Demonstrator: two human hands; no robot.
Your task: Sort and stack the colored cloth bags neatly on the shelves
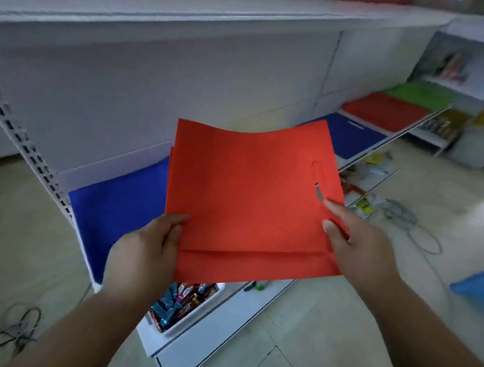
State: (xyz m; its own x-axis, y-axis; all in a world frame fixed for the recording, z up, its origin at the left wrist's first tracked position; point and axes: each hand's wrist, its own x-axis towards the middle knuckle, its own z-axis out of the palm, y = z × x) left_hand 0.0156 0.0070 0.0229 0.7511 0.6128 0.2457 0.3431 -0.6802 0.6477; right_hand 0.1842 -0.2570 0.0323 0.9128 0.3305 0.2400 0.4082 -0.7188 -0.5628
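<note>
Head view: both hands hold a small sheaf of red cloth bags [251,196] in the air, just in front of the middle shelf [364,158] and above its left part. Left hand [152,245] pinches the near-left corner, thumb on top, fingers curled underneath. Right hand [355,247] pinches the near-right edge, thumb on top and forefinger laid out toward the die-cut handle slot; its other fingers are hidden under the cloth. At least two bags in the sheaf, judging by the offset edges at left and near side; the far edge sags a little. On the shelf, left to right: a blue bag pile [117,209] directly under the held sheaf, a second blue pile [354,138], a red pile [386,111], a green pile [420,95] at the far right. Lower shelf holds a white tray of wrapped snacks [185,302]. Cables lie on the floor. Step in hand, as I judge it: squaring up the red bags before placing. Next move calls for carrying them right, well along the shelf to the red pile, and laying them flat with edges and handle slots aligned. Risk: loose lower bag slipping out.
</note>
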